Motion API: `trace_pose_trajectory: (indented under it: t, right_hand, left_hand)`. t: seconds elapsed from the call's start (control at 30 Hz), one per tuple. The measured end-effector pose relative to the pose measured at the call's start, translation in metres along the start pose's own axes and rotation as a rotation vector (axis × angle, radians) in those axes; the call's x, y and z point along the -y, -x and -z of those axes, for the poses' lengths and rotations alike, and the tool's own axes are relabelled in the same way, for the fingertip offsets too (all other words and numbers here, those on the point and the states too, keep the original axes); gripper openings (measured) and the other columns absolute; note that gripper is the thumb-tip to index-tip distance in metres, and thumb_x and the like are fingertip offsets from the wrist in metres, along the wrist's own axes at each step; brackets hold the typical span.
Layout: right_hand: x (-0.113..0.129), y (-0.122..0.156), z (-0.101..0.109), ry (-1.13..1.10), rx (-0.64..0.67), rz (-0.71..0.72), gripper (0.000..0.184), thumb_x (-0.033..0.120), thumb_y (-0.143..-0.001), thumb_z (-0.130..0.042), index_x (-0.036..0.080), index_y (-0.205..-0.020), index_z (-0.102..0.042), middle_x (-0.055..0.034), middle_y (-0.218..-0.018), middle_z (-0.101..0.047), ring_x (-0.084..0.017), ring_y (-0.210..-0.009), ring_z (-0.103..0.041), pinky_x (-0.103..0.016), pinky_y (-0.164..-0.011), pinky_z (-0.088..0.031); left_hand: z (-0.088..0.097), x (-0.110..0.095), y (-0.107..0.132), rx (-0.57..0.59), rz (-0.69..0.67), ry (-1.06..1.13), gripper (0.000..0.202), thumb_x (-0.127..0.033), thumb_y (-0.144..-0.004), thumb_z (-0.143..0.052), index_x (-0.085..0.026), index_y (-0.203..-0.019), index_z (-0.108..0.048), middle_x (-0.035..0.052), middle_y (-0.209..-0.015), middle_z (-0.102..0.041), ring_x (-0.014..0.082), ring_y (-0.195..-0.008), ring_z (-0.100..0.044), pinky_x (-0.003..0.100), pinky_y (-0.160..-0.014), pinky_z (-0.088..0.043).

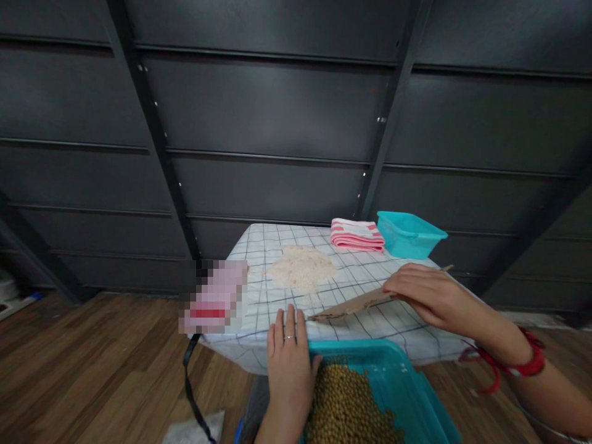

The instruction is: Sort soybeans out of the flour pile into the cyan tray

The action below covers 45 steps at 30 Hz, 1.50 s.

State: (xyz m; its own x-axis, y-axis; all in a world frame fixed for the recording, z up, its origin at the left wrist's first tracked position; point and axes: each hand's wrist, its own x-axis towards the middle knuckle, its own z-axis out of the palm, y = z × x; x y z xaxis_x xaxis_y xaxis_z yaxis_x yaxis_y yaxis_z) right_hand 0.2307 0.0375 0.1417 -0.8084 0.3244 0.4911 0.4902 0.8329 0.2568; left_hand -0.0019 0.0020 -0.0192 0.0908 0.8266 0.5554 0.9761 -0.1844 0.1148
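My right hand [419,293]: clamped on cardboard strip [352,306] over near table [361,271], perhaps for control; my left hand [290,364]: fingers slightly apart, at tub [370,346]'s far-left corner, seemingly bracing

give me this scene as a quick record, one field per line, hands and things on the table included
left hand: fingers extended, at the tub's left corner; whether it grips the rim is unclear
right hand: gripping a brown cardboard piece
tub contents: small round beans
tabletop: white checked cloth
on cloth: pale heap, material unclear
far right: folded pink-and-white towel beside turquoise container
left edge: pixelated pinkish item
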Motion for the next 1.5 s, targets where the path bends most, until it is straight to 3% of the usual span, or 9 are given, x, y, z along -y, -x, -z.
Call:
trace_pose_trajectory:
  t: [0.37, 0.7, 0.93, 1.07, 1.23, 1.5]
  right_hand:
    - [0.013, 0.007, 0.012, -0.059, -0.015, 0.025, 0.024, 0.006, -0.084, -0.035, 0.020, -0.095, -0.051, -0.0041, -0.079, -0.063, -0.014, -0.075, -0.058, -0.028, -0.069, -0.047]
    - [0.032, 0.016, 0.032, -0.077, 0.079, -0.033, 0.027, 0.005, -0.081, -0.033, 0.022, -0.093, -0.050, -0.0026, -0.076, -0.062, -0.013, -0.072, -0.057, -0.026, -0.064, -0.048]
    - [0.033, 0.014, 0.042, 0.063, -0.088, 0.018, 0.025, 0.007, -0.083, -0.033, 0.021, -0.095, -0.050, -0.0021, -0.075, -0.063, -0.012, -0.073, -0.058, -0.024, -0.067, -0.048]
    - [0.023, 0.017, 0.032, 0.172, -0.134, 0.004, 0.019, 0.009, -0.084, -0.037, 0.019, -0.095, -0.050, -0.0037, -0.076, -0.062, -0.012, -0.075, -0.058, -0.026, -0.072, -0.048]
    - [0.007, 0.006, 0.006, 0.260, -0.167, -0.018, 0.019, 0.009, -0.084, -0.038, 0.017, -0.094, -0.051, -0.0046, -0.078, -0.064, -0.014, -0.073, -0.059, -0.029, -0.068, -0.049]
    - [0.002, -0.006, -0.022, 0.256, -0.181, -0.039, 0.022, 0.010, -0.084, -0.035, 0.017, -0.090, -0.056, -0.0037, -0.075, -0.065, -0.014, -0.068, -0.059, -0.028, -0.064, -0.048]
  left_hand:
    - [0.003, -0.001, -0.001, 0.006, 0.009, 0.007, 0.062, -0.022, -0.068, -0.056, -0.012, -0.126, -0.038, 0.0139, -0.132, -0.044, 0.0314, -0.121, -0.036, 0.050, -0.094, -0.038]
    - [0.008, -0.002, -0.002, 0.005, 0.006, -0.027, 0.056, -0.021, -0.071, -0.052, -0.011, -0.125, -0.040, 0.0131, -0.131, -0.045, 0.0298, -0.121, -0.038, 0.047, -0.095, -0.039]
    - [0.008, -0.002, -0.002, 0.017, -0.002, -0.038, 0.058, -0.022, -0.070, -0.054, -0.010, -0.125, -0.040, 0.0129, -0.132, -0.045, 0.0306, -0.121, -0.038, 0.047, -0.094, -0.039]
    - [0.007, -0.003, -0.003, 0.026, 0.008, -0.037, 0.059, -0.022, -0.069, -0.056, -0.010, -0.124, -0.040, 0.0133, -0.132, -0.045, 0.0318, -0.121, -0.038, 0.048, -0.094, -0.039]
    - [0.005, -0.002, -0.003, 0.015, 0.011, -0.035, 0.059, -0.024, -0.069, -0.055, -0.011, -0.125, -0.040, 0.0128, -0.132, -0.045, 0.0308, -0.121, -0.038, 0.047, -0.095, -0.038]
    - [0.001, -0.001, -0.001, 0.014, 0.007, -0.021, 0.062, -0.027, -0.069, -0.057, -0.011, -0.126, -0.039, 0.0139, -0.132, -0.044, 0.0313, -0.121, -0.037, 0.049, -0.095, -0.038]
